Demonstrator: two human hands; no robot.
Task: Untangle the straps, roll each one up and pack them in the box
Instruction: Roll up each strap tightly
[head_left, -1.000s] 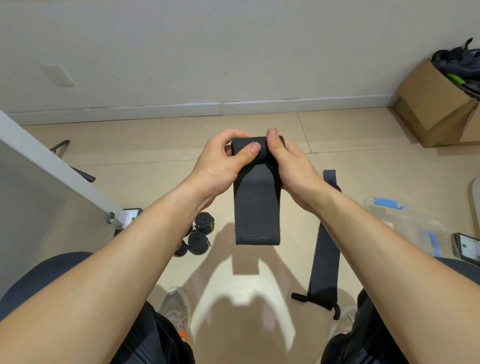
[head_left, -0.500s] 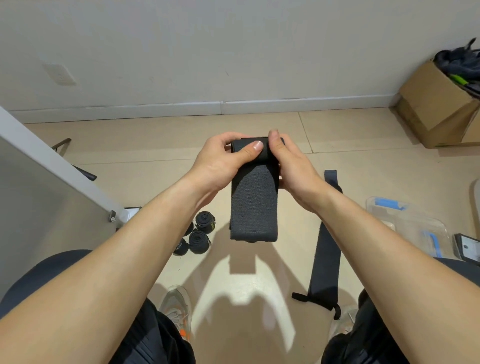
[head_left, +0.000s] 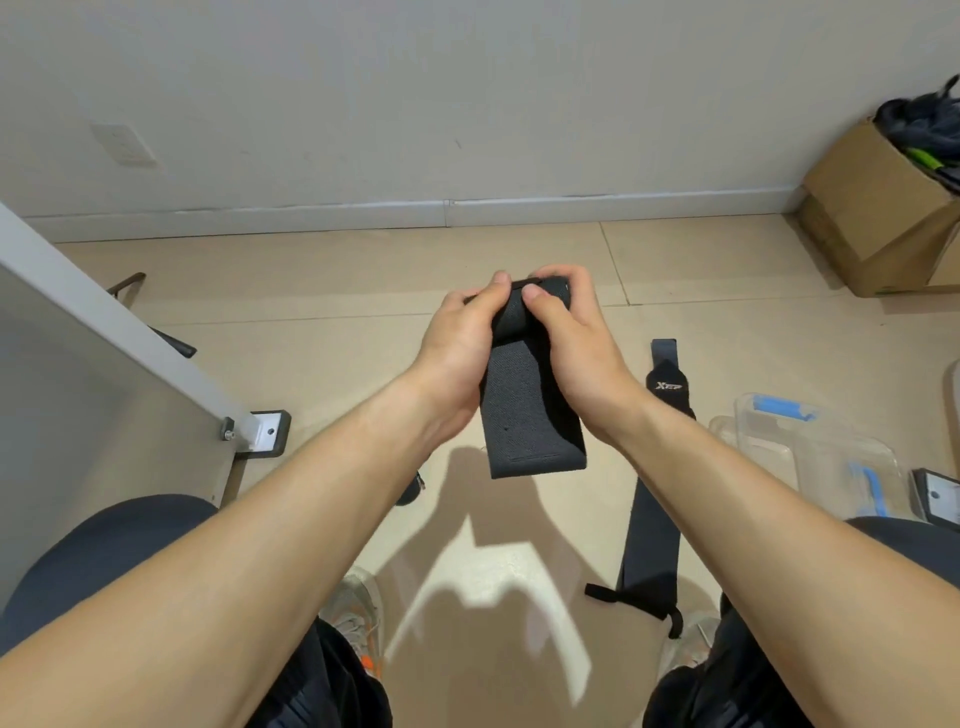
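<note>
Wide black elastic strap (head_left: 532, 415) is held in mid-air above the beige tiled floor (head_left: 363, 291). Its upper end is wound into a tight roll and a short flat tail hangs down. Left hand (head_left: 457, 343) curls round the roll's left side, thumb on top. Right hand (head_left: 576, 338) curls round the right side, thumb pressing the roll. Second long black strap with white logo (head_left: 649, 525) lies flat on the floor, partly under the right forearm. Clear plastic box with blue latches (head_left: 841, 452) sits further right. Brown cardboard box (head_left: 872, 208) stands by the wall.
</note>
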